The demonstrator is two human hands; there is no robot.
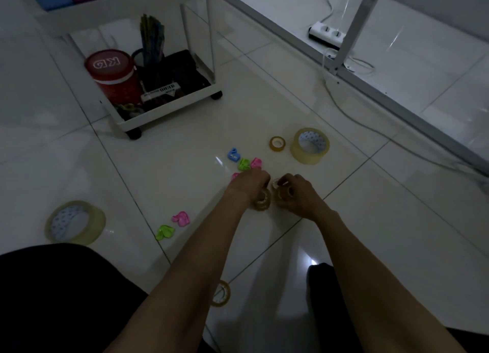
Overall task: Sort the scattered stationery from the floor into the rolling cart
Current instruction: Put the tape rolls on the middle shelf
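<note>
- Fingers of the left hand (248, 185) curl down round a small roll (263, 201) of tape at floor level. The light is dim, so the grip is probably a pinch on its rim.
- Right hand (296, 193), just beside it at three o'clock, holds a second roll (284, 192) in curled fingers, and a pale third roll (275, 184) sits at its fingertips.
- Cart (169, 106) stands at eleven o'clock from the hands, well apart, with a red tin (112, 74) in its bottom tray.
- Blue sharpener (233, 154), green sharpener (244, 164) and pink sharpener (256, 162) lie at twelve o'clock, just beyond the left hand.
- Big roll (309, 146) lies at one o'clock, with an amber roll (277, 143) just beside it.
- Far big roll (75, 221) lies at eight o'clock. Between it and the left forearm lie a pink piece (181, 218) and a green piece (164, 232).
- Near roll (221, 293) lies at six o'clock, partly under the left forearm.
</note>
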